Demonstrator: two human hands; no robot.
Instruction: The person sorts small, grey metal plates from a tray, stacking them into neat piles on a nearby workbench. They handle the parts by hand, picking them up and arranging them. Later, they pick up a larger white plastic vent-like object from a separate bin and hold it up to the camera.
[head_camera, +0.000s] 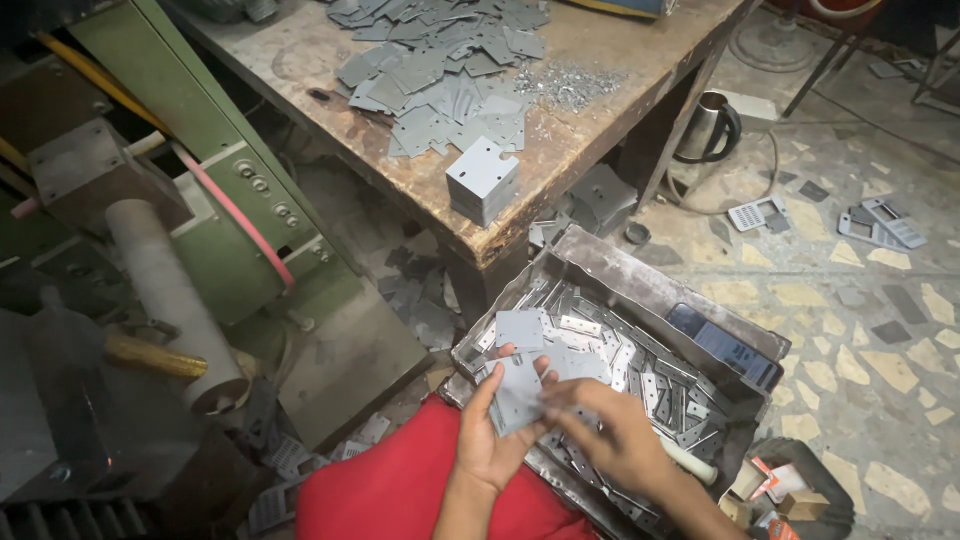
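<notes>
- The left hand (487, 440) curls its fingers round a small stack of grey metal plates (518, 392), held over the metal tray (640, 275).
- The right hand (610, 432) pinches the stack's edge.
- Square the edges before lifting; the stamped corners look sharp.

The plates (518, 395) held between the left hand (487, 440) and right hand (612, 440) are motion-blurred; their number cannot be told. The right fingers (568, 400) cover their lower edge. Both forearms run off the bottom edge. Under the hands, the tray (660, 290) wall nearest the person is hidden. Beyond the hands, the heap (440, 70) on the bench (600, 130) is cut by the top edge.
</notes>
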